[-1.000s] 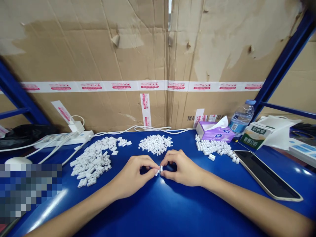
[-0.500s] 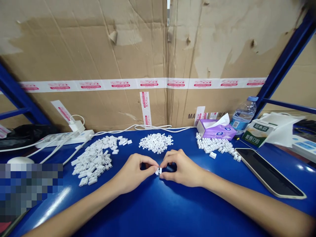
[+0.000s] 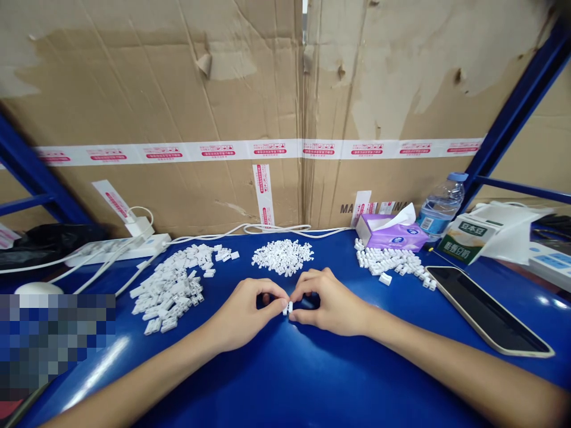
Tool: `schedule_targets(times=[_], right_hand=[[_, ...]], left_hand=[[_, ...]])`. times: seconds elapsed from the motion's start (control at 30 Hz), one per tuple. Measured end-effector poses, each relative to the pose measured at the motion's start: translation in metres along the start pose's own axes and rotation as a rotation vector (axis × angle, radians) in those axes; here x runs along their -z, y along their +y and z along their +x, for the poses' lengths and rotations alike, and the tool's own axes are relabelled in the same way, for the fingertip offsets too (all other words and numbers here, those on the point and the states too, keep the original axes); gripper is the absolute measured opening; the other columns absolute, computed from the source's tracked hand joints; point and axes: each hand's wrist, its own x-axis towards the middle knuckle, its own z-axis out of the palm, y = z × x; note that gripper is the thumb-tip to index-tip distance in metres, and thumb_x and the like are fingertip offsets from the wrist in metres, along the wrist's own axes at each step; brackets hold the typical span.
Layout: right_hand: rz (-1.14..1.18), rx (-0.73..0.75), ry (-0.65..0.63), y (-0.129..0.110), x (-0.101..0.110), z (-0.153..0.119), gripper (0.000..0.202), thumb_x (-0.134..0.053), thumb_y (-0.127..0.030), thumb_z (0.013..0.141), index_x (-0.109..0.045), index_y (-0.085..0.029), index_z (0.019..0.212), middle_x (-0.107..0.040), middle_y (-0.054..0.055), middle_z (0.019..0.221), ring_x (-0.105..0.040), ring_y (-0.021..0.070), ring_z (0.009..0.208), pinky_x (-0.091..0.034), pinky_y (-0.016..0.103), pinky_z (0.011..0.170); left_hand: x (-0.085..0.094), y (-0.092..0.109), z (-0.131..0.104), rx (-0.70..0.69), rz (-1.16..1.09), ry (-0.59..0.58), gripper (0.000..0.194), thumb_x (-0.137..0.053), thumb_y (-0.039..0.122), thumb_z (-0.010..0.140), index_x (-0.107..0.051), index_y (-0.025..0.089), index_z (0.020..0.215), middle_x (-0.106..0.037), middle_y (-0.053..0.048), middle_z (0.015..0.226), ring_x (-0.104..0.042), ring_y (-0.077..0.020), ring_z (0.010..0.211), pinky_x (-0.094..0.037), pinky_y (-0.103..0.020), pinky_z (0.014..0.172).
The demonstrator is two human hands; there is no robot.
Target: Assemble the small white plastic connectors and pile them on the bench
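Between my two hands is a small white plastic piece (image 3: 288,308), partly covered by the fingertips. My left hand (image 3: 250,312) pinches its left side, and my right hand (image 3: 328,302) grips its right side with thumb and forefinger. Behind the hands lies a pile of tiny white parts (image 3: 282,257). To the left spreads a larger heap of white rectangular pieces (image 3: 172,288). Another group of white pieces (image 3: 390,261) sits at the right, in front of the tissue pack.
Along the back right stand a purple tissue pack (image 3: 392,233), a water bottle (image 3: 439,208) and a carton (image 3: 468,238). A phone (image 3: 488,309) lies at the right. White cables run from a power strip (image 3: 156,245). Cardboard (image 3: 178,107) rises behind the blue table (image 3: 285,380).
The fingertips of my left hand have shifted slightly on the small white piece. Otherwise both hands and the piles look the same.
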Motion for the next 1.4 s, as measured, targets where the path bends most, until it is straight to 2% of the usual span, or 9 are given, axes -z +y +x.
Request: schedule_targets(times=[0.23,0.67,1.0,1.4], right_hand=[[-0.001,0.003,0.008,0.0008,-0.0022,0.0002,0.015,-0.085,-0.031,0.080,-0.077,-0.025,0.090,-0.072,-0.001,0.094,-0.064,0.0212,0.099,-0.032,0.041,0.092],[-0.004,0.011,0.005,0.0007,-0.0013,-0.0001,0.013,-0.083,-0.031,0.081,-0.077,-0.025,0.091,-0.071,0.000,0.094,-0.063,0.0212,0.099,-0.032,0.042,0.093],[-0.045,0.037,-0.022,-0.0019,-0.0011,-0.0020,0.011,-0.079,-0.025,0.083,-0.076,-0.024,0.094,-0.071,0.001,0.097,-0.063,0.0214,0.099,-0.034,0.041,0.092],[-0.035,0.041,-0.004,0.0010,-0.0027,-0.0015,0.012,-0.079,-0.025,0.083,-0.076,-0.025,0.095,-0.071,0.000,0.097,-0.064,0.0208,0.099,-0.034,0.041,0.093]], left_hand=[[-0.0008,-0.0024,-0.0018,0.023,0.016,0.001,0.019,-0.062,0.029,0.091,-0.079,0.024,0.085,-0.075,0.002,0.084,-0.059,-0.0158,0.073,-0.041,-0.027,0.067],[-0.0020,-0.0015,-0.0016,-0.014,0.085,0.035,0.020,-0.060,0.027,0.090,-0.079,0.024,0.084,-0.072,0.000,0.083,-0.059,-0.0161,0.073,-0.041,-0.027,0.067],[-0.0045,-0.0018,-0.0037,-0.022,0.093,0.071,0.014,-0.065,0.026,0.088,-0.079,0.024,0.086,-0.071,0.000,0.083,-0.060,-0.0167,0.076,-0.043,-0.028,0.069],[0.0023,-0.0034,-0.0025,-0.046,0.123,0.032,0.015,-0.063,0.025,0.090,-0.078,0.023,0.090,-0.072,0.000,0.088,-0.061,-0.0157,0.076,-0.044,-0.029,0.069]])
